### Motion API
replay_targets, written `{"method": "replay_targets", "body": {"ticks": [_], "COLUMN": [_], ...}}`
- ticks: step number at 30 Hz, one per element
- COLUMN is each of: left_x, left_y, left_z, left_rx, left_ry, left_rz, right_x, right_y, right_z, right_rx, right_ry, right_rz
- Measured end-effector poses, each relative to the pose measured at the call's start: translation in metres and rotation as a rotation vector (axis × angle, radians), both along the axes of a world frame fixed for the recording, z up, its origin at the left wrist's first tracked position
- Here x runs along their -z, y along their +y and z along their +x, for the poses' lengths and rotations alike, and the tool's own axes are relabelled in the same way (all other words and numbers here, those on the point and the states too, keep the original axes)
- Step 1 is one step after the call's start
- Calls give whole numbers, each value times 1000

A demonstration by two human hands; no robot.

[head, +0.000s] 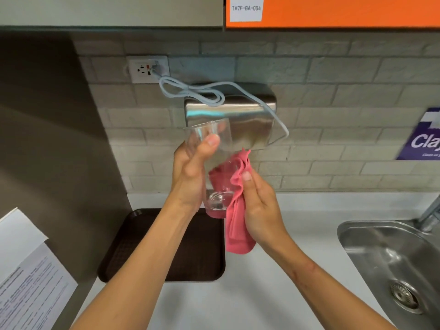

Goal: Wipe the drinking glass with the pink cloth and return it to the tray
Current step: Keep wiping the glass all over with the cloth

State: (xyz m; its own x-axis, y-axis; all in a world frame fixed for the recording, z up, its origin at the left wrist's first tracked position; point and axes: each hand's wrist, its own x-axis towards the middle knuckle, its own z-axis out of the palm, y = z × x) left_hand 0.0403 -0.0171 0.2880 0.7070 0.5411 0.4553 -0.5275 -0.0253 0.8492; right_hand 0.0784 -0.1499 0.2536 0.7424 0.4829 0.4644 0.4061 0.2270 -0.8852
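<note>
Clear drinking glass (pixel 209 148), pink cloth (pixel 238 225), dark brown tray (pixel 123 253), white counter (pixel 250 294), orange panel (pixel 345 10)

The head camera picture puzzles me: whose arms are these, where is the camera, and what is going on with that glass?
No machine here: a person wears a camera on the head, looking down at their own arms. The left hand grips a clear drinking glass, held in the air and tilted. The right hand presses a pink cloth against the glass's side. Below lies a dark brown tray on a white counter, a steel sink to the right, papers to the left.
</note>
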Motion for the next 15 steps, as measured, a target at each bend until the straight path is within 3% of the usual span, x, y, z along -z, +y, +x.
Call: {"method": "replay_targets", "body": {"ticks": [4, 7, 12, 15], "left_x": [0, -3, -3, 7], "left_y": [-13, -12, -7, -6], "left_z": [3, 6, 5, 8], "left_rx": [27, 19, -204, -326], "left_ry": [-23, -69, -104, -133], "left_rz": [36, -13, 39, 106], "right_x": [-26, -32, -11, 5], "right_y": [6, 8, 18, 23], "right_z": [7, 10, -2, -14], "right_rx": [-12, -73, -79, -16], "right_ry": [8, 262, 766, 721], "right_rz": [129, 66, 105, 70]}}
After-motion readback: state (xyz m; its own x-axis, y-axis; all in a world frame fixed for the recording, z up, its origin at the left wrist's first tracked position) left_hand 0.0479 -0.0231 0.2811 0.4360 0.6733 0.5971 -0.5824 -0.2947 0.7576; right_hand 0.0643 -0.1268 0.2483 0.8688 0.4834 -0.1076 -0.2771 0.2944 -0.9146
